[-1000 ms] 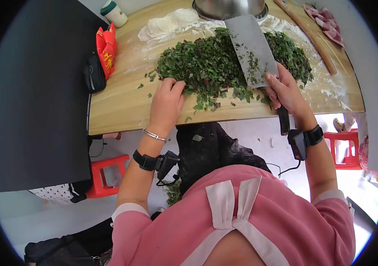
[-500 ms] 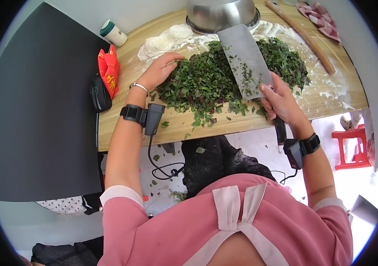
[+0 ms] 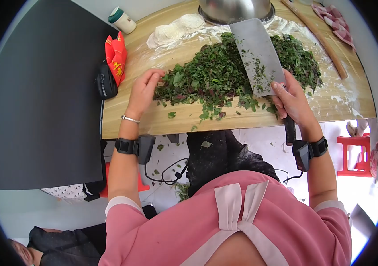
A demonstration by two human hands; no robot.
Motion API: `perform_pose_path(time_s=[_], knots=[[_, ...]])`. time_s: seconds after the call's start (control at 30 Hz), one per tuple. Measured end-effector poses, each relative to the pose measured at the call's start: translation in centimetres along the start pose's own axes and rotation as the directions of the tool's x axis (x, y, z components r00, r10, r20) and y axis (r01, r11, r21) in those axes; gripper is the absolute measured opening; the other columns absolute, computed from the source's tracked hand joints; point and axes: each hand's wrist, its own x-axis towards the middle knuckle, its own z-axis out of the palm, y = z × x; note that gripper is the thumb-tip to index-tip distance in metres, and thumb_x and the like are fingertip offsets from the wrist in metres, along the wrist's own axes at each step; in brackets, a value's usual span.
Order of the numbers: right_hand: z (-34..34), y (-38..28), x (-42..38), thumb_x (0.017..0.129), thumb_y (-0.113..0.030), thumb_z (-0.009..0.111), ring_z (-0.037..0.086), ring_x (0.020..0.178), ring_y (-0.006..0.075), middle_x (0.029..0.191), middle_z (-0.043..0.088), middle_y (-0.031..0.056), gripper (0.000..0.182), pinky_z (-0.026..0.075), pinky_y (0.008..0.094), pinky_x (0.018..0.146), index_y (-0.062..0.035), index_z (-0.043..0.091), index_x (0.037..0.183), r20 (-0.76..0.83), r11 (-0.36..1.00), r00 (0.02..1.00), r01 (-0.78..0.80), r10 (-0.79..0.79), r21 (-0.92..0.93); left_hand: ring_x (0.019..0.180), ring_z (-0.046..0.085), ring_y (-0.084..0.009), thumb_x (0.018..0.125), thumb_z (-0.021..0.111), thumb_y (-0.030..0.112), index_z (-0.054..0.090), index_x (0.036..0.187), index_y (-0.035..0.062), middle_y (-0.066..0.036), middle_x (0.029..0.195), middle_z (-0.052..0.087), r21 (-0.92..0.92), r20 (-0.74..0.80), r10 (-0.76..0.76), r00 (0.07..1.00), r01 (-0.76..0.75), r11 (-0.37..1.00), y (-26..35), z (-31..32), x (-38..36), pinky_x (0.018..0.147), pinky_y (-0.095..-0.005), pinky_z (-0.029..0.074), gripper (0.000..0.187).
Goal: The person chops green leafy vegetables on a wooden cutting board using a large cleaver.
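My right hand [image 3: 291, 98] grips a cleaver [image 3: 260, 60] by its dark handle, with fingers and thumb also against the blade's lower end. Its broad blade lies tilted across a heap of chopped leafy greens [image 3: 211, 73], and bits of leaf cling to the metal. At the heap's left edge is my left hand [image 3: 144, 92], fingers loosely bent and their tips by the leaves; no object shows in it. Loose leaf pieces [image 3: 209, 111] lie along the near side of the heap on the wooden table [image 3: 135, 119].
Behind the greens are flat dough rounds [image 3: 175, 30] and a steel basin [image 3: 235, 9]. A rolling pin [image 3: 317, 37] and checked cloth [image 3: 334, 24] lie right. At left are a red packet [image 3: 116, 57], black case [image 3: 106, 81] and lidded cup [image 3: 122, 20]. A person [image 3: 60, 246] is lower left.
My left hand has drawn back from on top of the greens to their left edge, nearer me. The right hand keeps its hold on the cleaver. The view has shifted slightly.
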Motion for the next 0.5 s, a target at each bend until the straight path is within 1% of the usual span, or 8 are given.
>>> perform_pose_path(time_s=[0.13, 0.2, 0.23, 0.3, 0.33, 0.4, 0.43, 0.5], knots=[[0.1, -0.1, -0.1, 0.102, -0.017, 0.05, 0.037, 0.043, 0.0058, 0.06, 0.042, -0.0022, 0.037, 0.034, 0.0224, 0.037, -0.0034, 0.042, 0.135, -0.006, 1.0, 1.0, 0.005, -0.005, 0.009, 0.099, 0.061, -0.0174, 0.102, 0.049, 0.019, 0.063, 0.107, -0.0018, -0.009, 0.105, 0.068, 0.06, -0.059, 0.006, 0.998, -0.002, 0.998, -3.6, -1.1, -0.3, 0.091, -0.0287, 0.046, 0.026], [0.1, -0.3, -0.1, 0.101, -0.017, 0.05, 0.036, 0.043, 0.0055, 0.06, 0.042, -0.0024, 0.038, 0.034, 0.0225, 0.038, -0.0034, 0.041, 0.136, -0.002, 1.0, 1.0, 0.002, -0.002, -0.001, 0.104, 0.06, -0.021, 0.103, 0.047, 0.021, 0.063, 0.111, -0.0027, -0.012, 0.11, 0.067, 0.138, -0.201, 0.07, 0.977, -0.042, 0.989, -4.6, -0.8, -0.3, 0.096, -0.031, 0.044, 0.029], [0.1, -0.3, -0.1, 0.101, -0.017, 0.05, 0.036, 0.043, 0.0055, 0.06, 0.042, -0.0024, 0.038, 0.034, 0.0225, 0.038, -0.0034, 0.041, 0.136, -0.004, 1.0, 1.0, 0.004, -0.004, 0.0, 0.104, 0.06, -0.021, 0.103, 0.047, 0.021, 0.063, 0.111, -0.0027, -0.012, 0.11, 0.067, 0.139, -0.199, 0.072, 0.977, -0.045, 0.989, -4.7, -0.5, -0.3, 0.096, -0.031, 0.044, 0.029], [0.1, -0.3, -0.2, 0.101, -0.016, 0.05, 0.036, 0.043, 0.0054, 0.06, 0.041, -0.0026, 0.039, 0.034, 0.0223, 0.038, -0.0034, 0.041, 0.137, -0.001, 1.0, 1.0, 0.004, -0.004, 0.02, 0.113, 0.058, -0.0263, 0.104, 0.044, 0.023, 0.061, 0.118, -0.0035, -0.016, 0.119, 0.064, 0.247, -0.223, 0.1, 0.97, -0.043, 0.968, -4.8, 0.9, -0.3, 0.102, -0.0335, 0.041, 0.034], [0.1, -0.2, -0.2, 0.101, -0.016, 0.05, 0.036, 0.043, 0.0054, 0.06, 0.041, -0.0026, 0.039, 0.034, 0.0223, 0.038, -0.0034, 0.041, 0.137, -0.002, 1.0, 1.0, 0.004, -0.004, 0.02, 0.113, 0.058, -0.0263, 0.104, 0.044, 0.023, 0.061, 0.118, -0.0035, -0.016, 0.119, 0.064, 0.246, -0.222, 0.1, 0.97, -0.043, 0.968, -4.5, 1.8, 0.0, 0.102, -0.0335, 0.041, 0.034], [0.2, -0.2, -0.2, 0.102, -0.016, 0.05, 0.036, 0.043, 0.0053, 0.06, 0.041, -0.003, 0.038, 0.034, 0.022, 0.038, -0.0036, 0.041, 0.137, 0.001, 1.0, 1.0, 0.0, 0.0, 0.005, 0.121, 0.054, -0.0298, 0.106, 0.038, 0.026, 0.058, 0.125, -0.0044, -0.018, 0.126, 0.061, 0.125, -0.199, 0.054, 0.979, -0.029, 0.992, -3.6, 3.7, 0.5, 0.106, -0.0348, 0.038, 0.041], [0.3, -0.3, -0.3, 0.102, -0.016, 0.05, 0.036, 0.043, 0.0053, 0.06, 0.041, -0.003, 0.038, 0.034, 0.022, 0.038, -0.0036, 0.041, 0.137, 0.007, 1.0, 1.0, -0.002, 0.002, 0.002, 0.121, 0.054, -0.0298, 0.106, 0.038, 0.026, 0.058, 0.125, -0.0044, -0.018, 0.126, 0.061, 0.124, -0.204, 0.049, 0.978, -0.024, 0.992, -2.6, 5.0, 0.5, 0.106, -0.0348, 0.038, 0.041], [0.4, -0.5, -0.3, 0.101, -0.016, 0.049, 0.036, 0.043, 0.0052, 0.06, 0.041, -0.0032, 0.038, 0.034, 0.0218, 0.038, -0.0036, 0.041, 0.137, -0.026, 0.999, 0.999, -0.031, 0.033, 0.04, 0.124, 0.053, -0.0298, 0.107, 0.033, 0.03, 0.055, 0.129, -0.005, -0.02, 0.13, 0.06, 0.03, -0.139, 0.092, 0.986, -0.088, 0.996, -0.2, 7.3, 0.8, 0.108, -0.035, 0.036, 0.046]])
